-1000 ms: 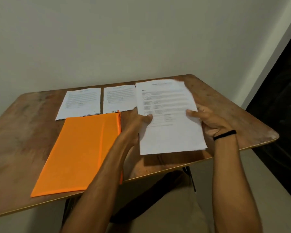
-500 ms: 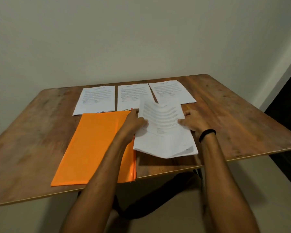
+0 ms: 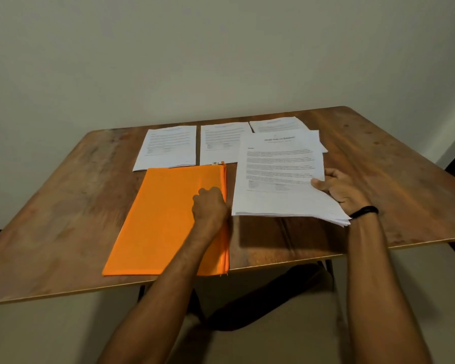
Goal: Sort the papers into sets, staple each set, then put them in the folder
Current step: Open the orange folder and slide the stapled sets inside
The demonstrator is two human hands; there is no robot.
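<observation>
Papers (image 3: 279, 179) clamped in right fingers (image 3: 317, 183) above wooden table (image 3: 63, 206), beige wall (image 3: 221, 48) behind; left fingers (image 3: 208, 192) curled on folder (image 3: 155, 219).

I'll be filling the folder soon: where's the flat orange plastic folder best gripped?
The orange plastic folder lies flat, so take its near right corner, coming from the front: that corner seems to overhang the edge of the wooden table, leaving room to pinch it.

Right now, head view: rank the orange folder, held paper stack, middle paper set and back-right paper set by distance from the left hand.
1. orange folder: directly beneath the left hand.
2. held paper stack: just to its right, gripped by the right hand.
3. middle paper set: lying beyond the folder's far edge.
4. back-right paper set: farthest, partly hidden behind the stack.
</observation>
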